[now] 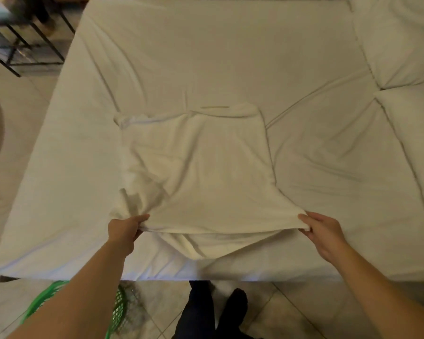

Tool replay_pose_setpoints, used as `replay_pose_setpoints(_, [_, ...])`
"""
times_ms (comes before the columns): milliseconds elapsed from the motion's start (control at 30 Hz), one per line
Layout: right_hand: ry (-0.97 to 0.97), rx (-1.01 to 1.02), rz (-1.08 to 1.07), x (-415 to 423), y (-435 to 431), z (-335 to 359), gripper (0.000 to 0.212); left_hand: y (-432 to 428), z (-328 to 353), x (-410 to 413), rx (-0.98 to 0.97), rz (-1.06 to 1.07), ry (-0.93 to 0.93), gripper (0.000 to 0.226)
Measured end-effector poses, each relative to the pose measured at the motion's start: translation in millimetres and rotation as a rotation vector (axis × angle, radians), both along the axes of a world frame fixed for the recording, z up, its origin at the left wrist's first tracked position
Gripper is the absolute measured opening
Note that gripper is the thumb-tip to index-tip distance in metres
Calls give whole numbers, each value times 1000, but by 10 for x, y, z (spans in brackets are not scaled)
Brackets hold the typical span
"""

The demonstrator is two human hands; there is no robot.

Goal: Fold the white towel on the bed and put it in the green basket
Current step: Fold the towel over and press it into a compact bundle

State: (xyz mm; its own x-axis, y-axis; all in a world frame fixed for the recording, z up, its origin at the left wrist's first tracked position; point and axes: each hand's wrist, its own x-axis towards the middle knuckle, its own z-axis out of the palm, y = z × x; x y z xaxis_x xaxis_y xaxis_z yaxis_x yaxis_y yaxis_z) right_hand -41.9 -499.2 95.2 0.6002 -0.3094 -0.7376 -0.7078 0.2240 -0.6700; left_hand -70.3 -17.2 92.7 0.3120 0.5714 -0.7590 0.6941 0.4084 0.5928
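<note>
The white towel [196,167] lies spread on the bed [206,57], roughly square, wrinkled, with its far edge bunched. My left hand [125,230] pinches the towel's near left corner. My right hand [324,234] pinches the near right corner, and the near edge is lifted a little off the sheet between them. The green basket [119,311] stands on the floor below the bed's near edge, at the lower left, mostly hidden behind my left forearm.
Two white pillows [402,45] lie along the bed's right side. A black metal-framed table [22,50] stands on the tiled floor at the upper left. My dark-trousered legs [206,314] are at the bed's near edge.
</note>
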Motion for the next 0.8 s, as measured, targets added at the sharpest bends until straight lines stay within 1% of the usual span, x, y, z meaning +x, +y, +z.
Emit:
replay_pose_setpoints(33, [-13,23,-15,106,40,37,18,22,-3,89,-2,8,-9,38])
replay_pose_setpoints(67, [-25,41,-37,214,83,63,19,44,-7,185,-7,20,-23,42])
replay_pose_setpoints(167, [-38,81,-105,566,197,73,32,126,-28,546,-26,68,-74,47])
replay_pose_setpoints(233, [-47,103,-150,812,264,43,35,196,-45,844,-32,90,-97,46])
replay_pose_setpoints(300, [-48,120,-197,1078,346,32,37,295,-61,1163,-23,85,-98,44])
replay_pose_setpoints(400, [-81,113,-190,1470,504,42,41,476,-70,1656,-18,69,-87,45])
replay_pose_setpoints(500, [-82,115,-242,1859,672,74,38,615,-64,2149,-40,65,-54,48])
replay_pose_setpoints(533, [-79,94,-217,1989,721,89,36,657,-67,2305,-55,63,-32,48])
replay_pose_setpoints(633, [-84,-26,-19,2354,781,-33,29,806,-123,2731,-90,41,34,49])
replay_pose_setpoints(667, [-99,-75,31,2462,820,-72,25,869,-174,2862,-91,42,48,51])
replay_pose_setpoints(700, [-122,-153,87,2577,859,-124,26,922,-230,2979,-85,41,62,51])
replay_pose_setpoints(733, [-160,-182,96,2712,874,-192,28,964,-276,3091,-79,38,75,49])
replay_pose_setpoints(767, [-164,-168,103,2840,914,-253,29,974,-290,3185,-86,29,91,42])
replay_pose_setpoints(800, [-158,-172,136,2955,1016,-208,29,983,-318,3276,-92,12,104,29])
